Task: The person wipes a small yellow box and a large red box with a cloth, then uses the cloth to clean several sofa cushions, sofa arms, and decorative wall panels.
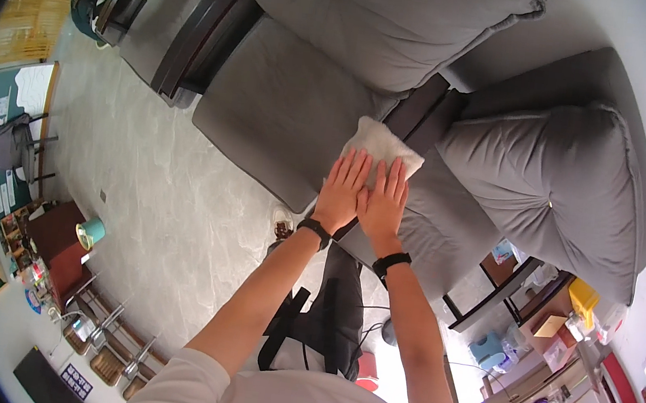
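A folded cream cloth (384,142) lies over the dark wooden armrest (418,107) between two grey upholstered seats. My left hand (344,192) rests palm down on its near left part, fingers stretched forward. Beside it my right hand (382,206) lies flat on the near right part, the thumbs close together. Neither hand is seen to grasp the cloth; the palms are hidden. The grey seat cushion (281,98) spreads to the left, and another grey seat (437,216) is on the right. Both wrists wear black bands.
A large grey back cushion (371,18) stands ahead, and a tufted grey cushion (545,188) leans at the right. Another dark wooden armrest (198,32) is at the upper left. Tiled floor (160,180) extends left. A blue stool (487,350) stands at the lower right.
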### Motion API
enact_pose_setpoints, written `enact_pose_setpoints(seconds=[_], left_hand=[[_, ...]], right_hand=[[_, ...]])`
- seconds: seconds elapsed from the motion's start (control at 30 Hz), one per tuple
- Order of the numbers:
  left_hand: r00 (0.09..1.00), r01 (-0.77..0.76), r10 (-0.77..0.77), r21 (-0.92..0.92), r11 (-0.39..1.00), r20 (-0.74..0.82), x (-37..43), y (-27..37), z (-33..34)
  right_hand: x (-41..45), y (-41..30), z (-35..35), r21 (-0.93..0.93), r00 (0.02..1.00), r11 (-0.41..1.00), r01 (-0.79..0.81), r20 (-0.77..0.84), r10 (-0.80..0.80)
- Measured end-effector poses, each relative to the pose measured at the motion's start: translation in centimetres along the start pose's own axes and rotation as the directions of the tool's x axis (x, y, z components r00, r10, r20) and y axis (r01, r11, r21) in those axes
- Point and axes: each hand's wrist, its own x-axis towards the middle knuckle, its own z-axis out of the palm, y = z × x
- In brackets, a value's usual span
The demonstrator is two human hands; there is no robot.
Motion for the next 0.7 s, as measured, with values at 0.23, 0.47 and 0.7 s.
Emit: enact_pose_setpoints(seconds=[0.23, 0.47, 0.7], left_hand=[[0.996, -0.052, 0.055, -0.034, 0.998, 0.072, -7.5, -2.5, -0.3], [0.977, -0.127, 0.126, -0.006, 0.992, 0.172, -15.3, -4.8, -0.7], [0.969, -0.135, 0.154, -0.113, 0.984, 0.191, -14.1, -5.2, -0.8]], right_hand=[[-6.6, -5.1, 2.6, -0.053, 0.996, 0.995, -0.081, 0.026, 0.083], [-13.6, -9.2, 4.7, 0.002, 0.987, 0.99, -0.14, 0.085, 0.139], [-12.6, -9.2, 4.9, 0.152, 0.973, 0.961, -0.231, 0.069, 0.223]])
